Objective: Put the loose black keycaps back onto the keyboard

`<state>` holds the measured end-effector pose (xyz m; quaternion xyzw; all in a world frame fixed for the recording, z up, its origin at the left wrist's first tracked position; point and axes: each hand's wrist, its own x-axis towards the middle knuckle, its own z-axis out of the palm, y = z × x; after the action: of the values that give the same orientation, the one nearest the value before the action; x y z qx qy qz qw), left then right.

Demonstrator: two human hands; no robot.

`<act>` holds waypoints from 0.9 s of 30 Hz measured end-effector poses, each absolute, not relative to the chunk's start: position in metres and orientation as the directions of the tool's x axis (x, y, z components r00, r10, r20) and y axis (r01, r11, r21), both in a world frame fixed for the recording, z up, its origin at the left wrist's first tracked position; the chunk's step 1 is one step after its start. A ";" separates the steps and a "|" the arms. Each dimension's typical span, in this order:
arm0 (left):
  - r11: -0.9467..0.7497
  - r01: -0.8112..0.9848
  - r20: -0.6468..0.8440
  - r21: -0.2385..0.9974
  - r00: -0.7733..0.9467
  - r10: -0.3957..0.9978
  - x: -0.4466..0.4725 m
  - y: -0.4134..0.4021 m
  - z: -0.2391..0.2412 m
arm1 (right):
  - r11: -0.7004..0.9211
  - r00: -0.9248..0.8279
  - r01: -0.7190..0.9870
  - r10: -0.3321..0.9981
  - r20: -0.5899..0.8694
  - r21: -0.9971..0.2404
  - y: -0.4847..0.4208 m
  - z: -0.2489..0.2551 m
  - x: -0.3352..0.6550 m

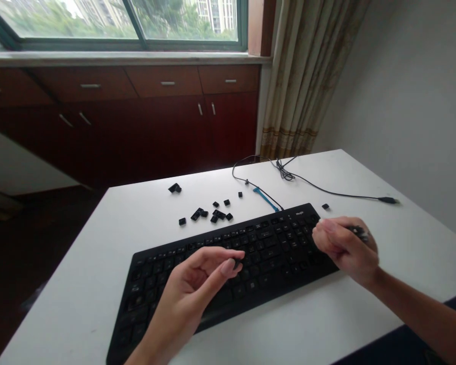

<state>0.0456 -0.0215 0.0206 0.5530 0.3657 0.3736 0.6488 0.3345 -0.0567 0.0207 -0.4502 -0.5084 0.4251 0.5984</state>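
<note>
While the left hand (193, 279) hovers over the middle of the black keyboard (268, 243), its thumb and index finger pinch 1 small dark piece (237, 262), most likely a keycap. The right hand (347, 248) is curled above the keyboard's right end, its fingers closed around a dark object with pale bits (359, 232); I cannot tell what that is, nor whether anything sits at those fingertips.

The keyboard lies aslant across the near part of the white tabletop (79, 284). Beyond it are scattered loose keycaps (182, 221), with 1 more (326, 206) just past the far right corner. A blue plastic tool (266, 199) rests near the keyboard's far edge, beside the black cable (338, 193).

To my eye, the step in hand is fine work with a single keycap. The next move seems to call for a light, steady pinch and careful turning.
</note>
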 end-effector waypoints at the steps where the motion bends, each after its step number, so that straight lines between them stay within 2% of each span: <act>1: 0.212 -0.133 -0.130 0.968 0.454 0.881 0.046 -0.021 0.023 | 0.212 0.112 -0.028 0.972 0.208 -0.977 -0.057 0.021 0.334; 5: 0.504 -0.285 -0.346 0.815 0.458 0.819 0.045 -0.020 0.031 | 0.187 0.122 0.009 0.975 0.187 -0.982 -0.061 0.030 0.336; 8: 0.563 -0.368 -0.359 0.740 0.492 0.793 0.045 -0.020 0.033 | 0.197 0.168 0.018 0.966 0.198 -0.980 -0.067 0.041 0.337; 12: 0.599 -0.447 -0.349 0.664 0.523 0.778 0.046 -0.018 0.032 | 0.185 0.046 0.302 0.977 0.208 -0.935 -0.068 0.048 0.327; 15: 0.598 -0.470 -0.332 0.649 0.533 0.778 0.046 -0.017 0.032 | 0.316 -0.130 0.450 0.949 0.288 -0.835 -0.064 0.048 0.310; 18: 0.589 -0.474 -0.313 0.654 0.539 0.782 0.045 -0.017 0.031 | 0.388 -0.245 0.474 0.920 0.305 -0.790 -0.060 0.048 0.293; 27: 0.544 -0.448 -0.277 0.710 0.533 0.800 0.047 -0.023 0.030 | 0.504 -0.330 0.439 0.860 0.389 -0.743 -0.055 0.042 0.257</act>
<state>0.0466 -0.0227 0.0303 0.2920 0.3014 0.3780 0.8252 0.2571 -0.0546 0.0417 -0.4214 -0.7711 0.2652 0.3968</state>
